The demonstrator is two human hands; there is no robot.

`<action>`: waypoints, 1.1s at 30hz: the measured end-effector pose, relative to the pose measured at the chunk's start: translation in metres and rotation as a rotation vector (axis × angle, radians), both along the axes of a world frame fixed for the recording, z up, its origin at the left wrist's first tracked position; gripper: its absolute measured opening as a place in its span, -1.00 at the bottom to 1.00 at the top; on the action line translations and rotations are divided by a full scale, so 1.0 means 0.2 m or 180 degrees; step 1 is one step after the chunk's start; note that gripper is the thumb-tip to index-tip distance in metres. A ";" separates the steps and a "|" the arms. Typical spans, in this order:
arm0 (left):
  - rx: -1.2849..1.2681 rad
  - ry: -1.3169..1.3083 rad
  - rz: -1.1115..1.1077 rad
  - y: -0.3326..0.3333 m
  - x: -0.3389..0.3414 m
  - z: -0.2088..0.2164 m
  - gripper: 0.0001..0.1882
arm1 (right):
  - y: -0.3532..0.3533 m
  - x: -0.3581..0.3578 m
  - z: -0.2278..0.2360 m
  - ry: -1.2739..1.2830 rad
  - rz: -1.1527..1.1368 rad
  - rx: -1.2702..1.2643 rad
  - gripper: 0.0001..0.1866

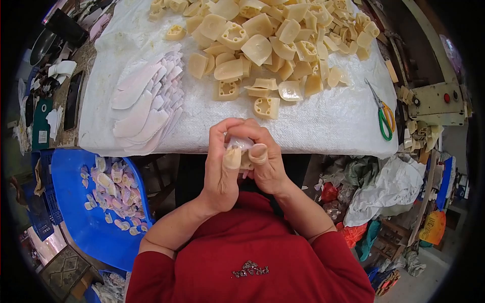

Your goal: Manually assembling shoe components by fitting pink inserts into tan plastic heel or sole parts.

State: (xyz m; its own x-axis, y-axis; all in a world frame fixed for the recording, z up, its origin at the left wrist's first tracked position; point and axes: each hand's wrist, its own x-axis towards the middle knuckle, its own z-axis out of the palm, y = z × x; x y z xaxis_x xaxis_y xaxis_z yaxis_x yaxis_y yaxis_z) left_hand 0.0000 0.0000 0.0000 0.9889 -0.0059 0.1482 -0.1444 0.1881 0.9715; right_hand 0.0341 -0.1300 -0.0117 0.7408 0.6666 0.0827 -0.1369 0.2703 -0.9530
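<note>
Red shirt (247,232) nearest; beyond it, left hand (219,174) and right hand (271,164) jointly grasp a small pale piece (241,143), cupped between them beyond the capped thumbs (232,158), neither hand clearly nearer, its long axis too hidden to tell.

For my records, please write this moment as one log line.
left hand and right hand: holding pale piece | white-covered table: cream pieces, pale cutouts, scissors | person's left: blue basin, small pieces inside
</note>
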 end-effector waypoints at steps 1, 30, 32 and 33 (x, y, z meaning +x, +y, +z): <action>-0.0328 0.0346 0.0004 0.01 0.01 0.01 -0.48 | 0.02 -0.02 0.01 -0.0081 -0.0323 -0.0074 -0.49; 0.1234 -0.0453 0.0026 0.09 0.03 0.02 -0.38 | -0.04 0.03 0.10 -0.1172 -0.1537 -0.1118 -0.72; 0.1070 0.0018 -0.0006 0.11 0.04 0.04 -0.51 | -0.05 0.04 0.10 -0.1210 -0.1442 -0.1219 -0.63; 0.1066 0.0026 -0.0039 0.12 0.04 0.05 -0.51 | -0.05 0.05 0.09 -0.1193 -0.1469 -0.1233 -0.63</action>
